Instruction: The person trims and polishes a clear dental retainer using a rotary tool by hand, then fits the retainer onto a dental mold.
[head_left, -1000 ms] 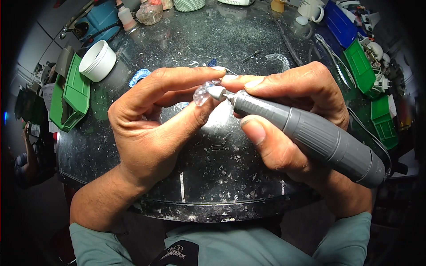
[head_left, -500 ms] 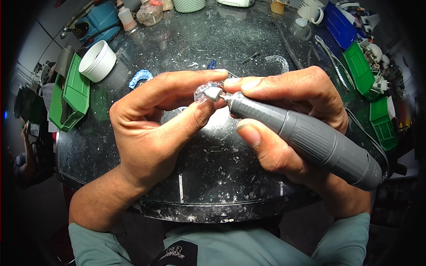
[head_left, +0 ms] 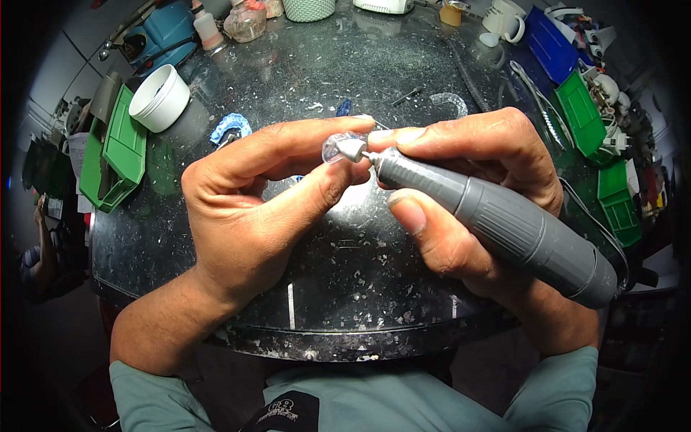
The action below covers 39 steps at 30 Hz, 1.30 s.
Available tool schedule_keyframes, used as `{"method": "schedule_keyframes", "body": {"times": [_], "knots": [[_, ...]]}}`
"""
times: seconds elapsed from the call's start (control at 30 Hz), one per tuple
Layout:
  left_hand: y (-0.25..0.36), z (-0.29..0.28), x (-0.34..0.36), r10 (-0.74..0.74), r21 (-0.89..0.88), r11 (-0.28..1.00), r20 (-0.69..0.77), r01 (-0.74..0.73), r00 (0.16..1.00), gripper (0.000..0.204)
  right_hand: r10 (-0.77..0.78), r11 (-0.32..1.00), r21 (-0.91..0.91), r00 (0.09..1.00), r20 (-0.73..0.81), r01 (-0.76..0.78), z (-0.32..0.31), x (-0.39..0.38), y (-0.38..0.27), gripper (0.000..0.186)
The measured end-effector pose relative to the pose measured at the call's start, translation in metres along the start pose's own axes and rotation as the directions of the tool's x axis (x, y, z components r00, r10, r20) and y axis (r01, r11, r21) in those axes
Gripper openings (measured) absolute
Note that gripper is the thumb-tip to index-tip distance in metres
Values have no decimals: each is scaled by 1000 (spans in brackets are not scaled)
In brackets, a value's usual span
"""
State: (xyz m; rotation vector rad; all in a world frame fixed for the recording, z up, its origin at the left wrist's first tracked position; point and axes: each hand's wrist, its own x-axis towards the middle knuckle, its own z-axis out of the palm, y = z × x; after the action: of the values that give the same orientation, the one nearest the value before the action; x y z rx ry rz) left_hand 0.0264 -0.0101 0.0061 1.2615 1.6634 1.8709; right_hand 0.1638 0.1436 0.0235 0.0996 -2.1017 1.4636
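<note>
Black and speckled, the table (head_left: pixel 360 288) fills the middle of the head view; its curved near edge faces the person's torso.

Left hand (head_left: pixel 241 194): thumb and forefinger pinch a clear plastic piece (head_left: pixel 331 150), held above the middle of the table. The remaining fingers are mostly hidden behind the forefinger.

Right hand (head_left: pixel 511 144): thumb and fingers grip a dark grey power tool (head_left: pixel 518 223) near its front end. The tool slants from the left hand's fingertips down toward the right forearm. A silver-grey tip (head_left: pixel 351 149) on the tool's thin shaft overlaps the right part of the clear plastic piece; whether the two touch cannot be confirmed. The fingertips of both hands are close together; contact between them cannot be told.

Table, left side: a blue curved piece (head_left: pixel 219 131) lies just beyond the left hand. A white tub (head_left: pixel 162 111) stands nearer the left edge, with a green bin (head_left: pixel 122 155) beside it at that edge.

Table, far edge: a glass jar (head_left: pixel 245 23) stands toward the left corner, a white mug (head_left: pixel 502 18) toward the right corner.

Table, right side: a clear curved strip (head_left: pixel 461 104) lies just beyond the right hand. A blue bin (head_left: pixel 551 42) stands along the right edge.
</note>
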Motion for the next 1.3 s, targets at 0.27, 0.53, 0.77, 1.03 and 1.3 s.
{"method": "schedule_keyframes", "body": {"times": [0.27,0.53,0.77,1.03,1.3], "knots": [[0,0,0,-14,-12,1000,-1,14,1000,28,-29,1000,4,1000,7,29,-1,1,4,32],[-3,0,0,1,-52,999,3,-1,1000,26,-5,1000,0,1000,-2,5,1,0,4,32],[-3,0,0,1,-75,997,3,-1,1000,26,-25,1000,10,1000,4,25,0,1,6,33],[-3,-2,0,1,-54,999,8,-1,1000,26,-22,999,39,1000,1,22,1,1,6,33],[-2,-1,0,-7,-43,999,15,7,1000,28,-24,999,30,1000,16,24,0,1,5,33]]}}
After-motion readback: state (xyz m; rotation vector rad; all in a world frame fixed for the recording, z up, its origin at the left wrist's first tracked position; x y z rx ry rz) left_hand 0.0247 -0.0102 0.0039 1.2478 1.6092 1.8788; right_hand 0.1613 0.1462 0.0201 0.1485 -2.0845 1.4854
